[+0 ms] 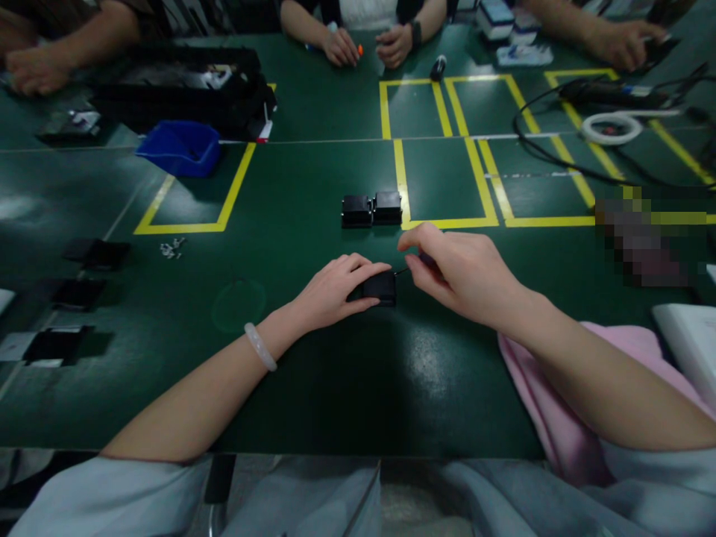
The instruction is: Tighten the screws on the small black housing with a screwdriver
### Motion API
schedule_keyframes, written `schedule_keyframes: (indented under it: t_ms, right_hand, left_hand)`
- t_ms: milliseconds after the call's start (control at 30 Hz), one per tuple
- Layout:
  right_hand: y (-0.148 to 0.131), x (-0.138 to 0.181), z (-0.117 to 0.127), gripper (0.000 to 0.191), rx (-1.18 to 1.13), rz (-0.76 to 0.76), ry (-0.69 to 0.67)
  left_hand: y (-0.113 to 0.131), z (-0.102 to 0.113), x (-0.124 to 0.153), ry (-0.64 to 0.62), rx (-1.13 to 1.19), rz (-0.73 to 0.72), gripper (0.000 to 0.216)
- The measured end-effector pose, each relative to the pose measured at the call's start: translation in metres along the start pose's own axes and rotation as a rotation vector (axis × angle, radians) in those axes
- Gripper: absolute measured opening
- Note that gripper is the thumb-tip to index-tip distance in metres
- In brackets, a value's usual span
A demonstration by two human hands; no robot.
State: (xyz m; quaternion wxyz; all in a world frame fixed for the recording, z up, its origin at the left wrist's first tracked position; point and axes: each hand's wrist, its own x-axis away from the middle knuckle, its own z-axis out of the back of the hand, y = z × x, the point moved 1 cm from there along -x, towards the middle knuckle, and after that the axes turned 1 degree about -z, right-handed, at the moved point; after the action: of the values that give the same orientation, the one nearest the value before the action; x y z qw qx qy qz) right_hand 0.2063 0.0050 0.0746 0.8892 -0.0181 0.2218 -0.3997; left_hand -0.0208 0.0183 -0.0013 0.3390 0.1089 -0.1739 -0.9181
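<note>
My left hand (341, 291) is closed round a small black box (381, 288) on the green table, thumb along its near side and fingers over the top. My right hand (464, 272) pinches a screwdriver (401, 271), whose thin dark shaft points left and meets the box's right side. Most of its handle is hidden in my fingers. Just beyond my hands, two similar black boxes (371, 209) sit side by side.
Small silver screws (172, 248) lie to the left, near several flat black parts (78, 294). Farther back are a blue bin (182, 149) and a long black tray (179, 86). A pink cloth (537, 388) lies under my right forearm. Co-workers' hands (341, 48) are across the table.
</note>
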Motion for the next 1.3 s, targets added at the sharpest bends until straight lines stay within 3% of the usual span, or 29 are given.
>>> schedule_keyframes:
  t_ms: [533, 667, 1300]
  right_hand:
    - [-0.0004, -0.0012, -0.0003, 0.025, 0.000, -0.062, -0.044]
    - [-0.0001, -0.0010, -0.0010, 0.018, -0.013, -0.068, -0.024]
    - [-0.0014, -0.0002, 0.0005, 0.021, 0.081, -0.010, -0.015]
  left_hand:
    - [0.0001, 0.0000, -0.0001, 0.006, -0.002, -0.010, 0.053]
    - [0.0006, 0.0004, 0.0000, 0.007, 0.002, -0.010, 0.052]
    - [-0.0002, -0.0006, 0.0005, 0.007, 0.004, -0.006, 0.053]
